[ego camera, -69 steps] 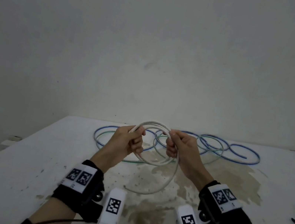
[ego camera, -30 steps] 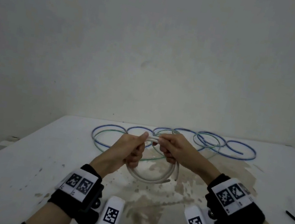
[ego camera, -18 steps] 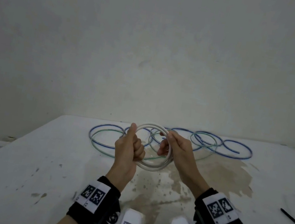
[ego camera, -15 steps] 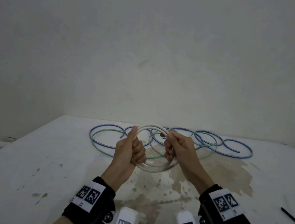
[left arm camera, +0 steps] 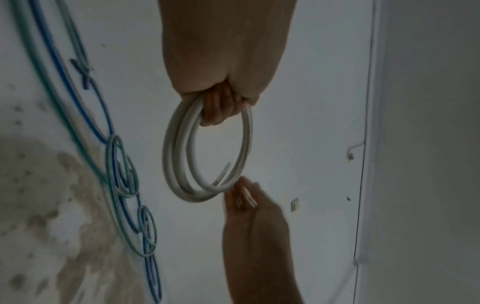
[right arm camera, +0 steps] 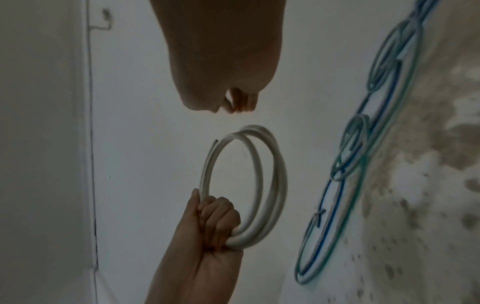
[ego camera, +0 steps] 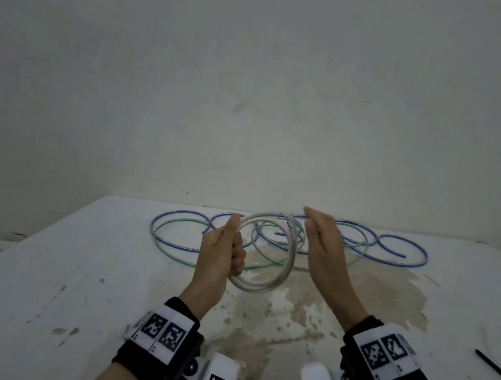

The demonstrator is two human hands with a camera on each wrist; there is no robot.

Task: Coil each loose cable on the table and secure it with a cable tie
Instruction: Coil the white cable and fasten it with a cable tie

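Now left hand (ego camera: 222,253) gripping coiled white cable (ego camera: 274,280), right hand (ego camera: 324,248) loose-fingered beside it, holding nothing.

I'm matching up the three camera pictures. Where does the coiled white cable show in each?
Head: white cable at centre, gripped by the left hand.
Left wrist: centre, hanging below the fist.
Right wrist: lower centre, above the fist.
Shared landmark: the blue and green cables on the table.

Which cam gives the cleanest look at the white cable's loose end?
Right wrist: the white cable's cut end stands clear against the wall. Left wrist shows it near the right hand's fingertips. Head view cannot resolve it.
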